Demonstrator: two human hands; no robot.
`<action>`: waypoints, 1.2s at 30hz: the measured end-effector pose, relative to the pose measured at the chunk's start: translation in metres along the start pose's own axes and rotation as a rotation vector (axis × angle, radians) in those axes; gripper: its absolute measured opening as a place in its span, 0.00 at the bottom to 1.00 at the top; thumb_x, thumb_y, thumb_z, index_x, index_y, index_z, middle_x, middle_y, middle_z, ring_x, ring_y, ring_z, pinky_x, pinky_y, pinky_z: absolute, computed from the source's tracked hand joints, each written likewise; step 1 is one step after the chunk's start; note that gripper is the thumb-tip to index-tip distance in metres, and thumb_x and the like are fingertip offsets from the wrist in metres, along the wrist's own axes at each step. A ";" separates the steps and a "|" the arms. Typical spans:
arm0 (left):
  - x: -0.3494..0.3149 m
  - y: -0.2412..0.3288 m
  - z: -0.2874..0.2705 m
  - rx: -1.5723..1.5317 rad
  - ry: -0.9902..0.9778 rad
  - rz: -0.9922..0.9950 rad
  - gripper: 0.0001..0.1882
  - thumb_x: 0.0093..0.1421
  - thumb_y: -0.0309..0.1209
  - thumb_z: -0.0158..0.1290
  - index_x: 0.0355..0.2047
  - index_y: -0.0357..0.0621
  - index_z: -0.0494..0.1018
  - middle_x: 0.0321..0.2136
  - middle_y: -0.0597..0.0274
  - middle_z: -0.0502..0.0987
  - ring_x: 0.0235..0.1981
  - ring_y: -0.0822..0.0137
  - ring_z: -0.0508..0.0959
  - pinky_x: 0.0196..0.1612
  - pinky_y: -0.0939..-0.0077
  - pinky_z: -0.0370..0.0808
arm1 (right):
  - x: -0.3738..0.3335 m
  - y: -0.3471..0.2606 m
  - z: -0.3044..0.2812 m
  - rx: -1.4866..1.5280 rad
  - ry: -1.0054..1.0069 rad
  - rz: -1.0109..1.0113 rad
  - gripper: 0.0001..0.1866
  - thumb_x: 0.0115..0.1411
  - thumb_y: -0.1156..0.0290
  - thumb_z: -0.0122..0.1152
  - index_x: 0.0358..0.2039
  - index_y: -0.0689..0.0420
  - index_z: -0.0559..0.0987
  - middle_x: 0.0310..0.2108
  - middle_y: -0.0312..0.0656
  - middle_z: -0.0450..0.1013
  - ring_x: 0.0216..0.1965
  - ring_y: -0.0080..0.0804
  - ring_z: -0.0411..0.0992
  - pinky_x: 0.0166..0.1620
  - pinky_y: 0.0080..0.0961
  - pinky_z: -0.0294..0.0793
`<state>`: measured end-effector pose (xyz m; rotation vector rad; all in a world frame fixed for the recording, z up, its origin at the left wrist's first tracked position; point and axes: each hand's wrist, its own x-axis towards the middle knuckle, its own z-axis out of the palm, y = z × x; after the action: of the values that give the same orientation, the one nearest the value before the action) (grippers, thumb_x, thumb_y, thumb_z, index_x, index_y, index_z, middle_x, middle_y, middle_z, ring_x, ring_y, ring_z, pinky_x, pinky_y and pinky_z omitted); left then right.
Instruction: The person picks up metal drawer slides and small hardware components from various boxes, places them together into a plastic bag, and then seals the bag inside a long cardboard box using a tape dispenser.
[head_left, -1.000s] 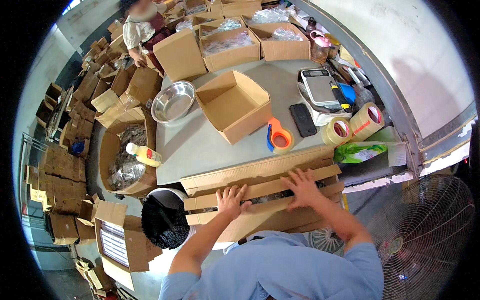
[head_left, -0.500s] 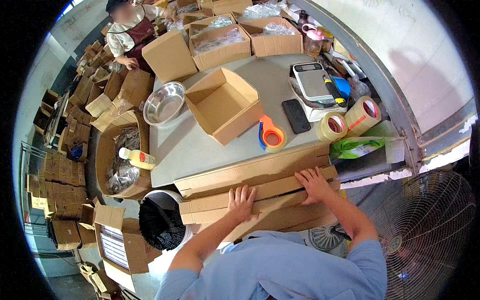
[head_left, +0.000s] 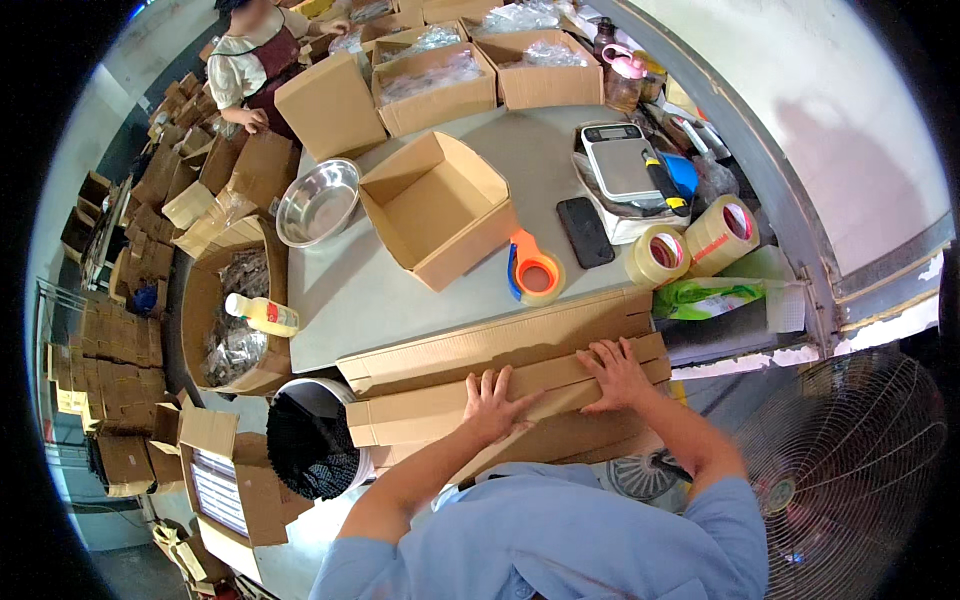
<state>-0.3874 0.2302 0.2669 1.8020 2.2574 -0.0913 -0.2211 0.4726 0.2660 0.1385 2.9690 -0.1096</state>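
A long brown cardboard box [head_left: 400,417] lies at the table's near edge, right in front of me, with its top flaps folded over to meet along the middle. My left hand [head_left: 492,405] rests on those flaps with its fingers spread. Flat on the same flaps, further right, lies my right hand [head_left: 615,376], fingers apart and pointing away from me. Neither hand grips anything. Just beyond the box, a tape dispenser [head_left: 535,268] with an orange and blue body sits on the grey table. Behind it stands an open, empty-looking cardboard box [head_left: 435,205].
A steel bowl [head_left: 318,203], a black phone [head_left: 586,232], a kitchen scale [head_left: 618,160] and tape rolls [head_left: 722,235] are on the table. At left, a bottle [head_left: 262,314] lies over a large carton [head_left: 196,335]. A fan [head_left: 840,470] stands at right. A co-worker [head_left: 255,60] is far left.
My left hand has spread its fingers and shifted slightly toward my right hand. The dark gap between the flaps has narrowed. The whole view has shifted a little.
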 end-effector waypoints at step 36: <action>0.025 -0.009 -0.017 -0.344 0.114 0.195 0.17 0.49 0.44 0.57 0.38 0.53 0.75 0.59 0.54 0.55 0.60 0.43 0.55 0.54 0.36 0.54 | -0.067 -0.055 0.024 0.045 0.241 -0.045 0.07 0.43 0.65 0.59 0.26 0.49 0.74 0.28 0.33 0.69 0.35 0.31 0.68 0.39 0.34 0.61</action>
<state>-0.4035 0.2556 0.2769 1.8593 2.0016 0.4195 -0.1573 0.4105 0.2573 0.0972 3.2125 -0.1778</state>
